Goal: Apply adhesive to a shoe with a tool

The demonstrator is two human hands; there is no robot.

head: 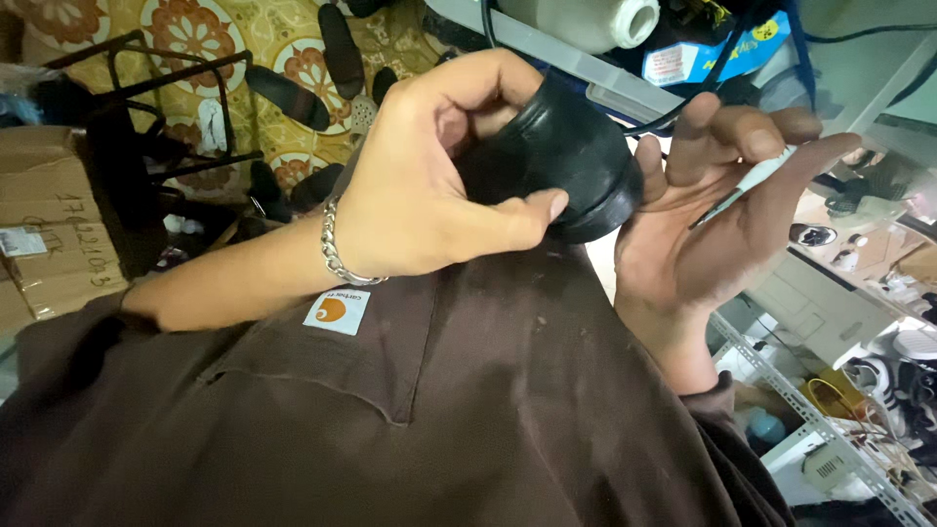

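My left hand [420, 195], a silver chain bracelet on its wrist, is closed around a glossy black shoe [576, 156] held up in front of my chest. The thumb lies along the shoe's lower edge and the fingers curl over its top. My right hand [683, 244] is just to the right of the shoe, palm toward me, touching the shoe's rounded end. It holds a thin white stick-like tool [756, 176] between its fingers; the tool's tip is hidden. My brown garment [468, 390] fills the lower part of the view.
Cardboard boxes [49, 234] and a black metal frame [166, 107] stand at the left. Several dark shoes [288, 98] lie on a patterned yellow floor. A white container [595, 20] and a blue box [712, 54] sit at the top. Metal shelving [830, 410] with shoes is at the right.
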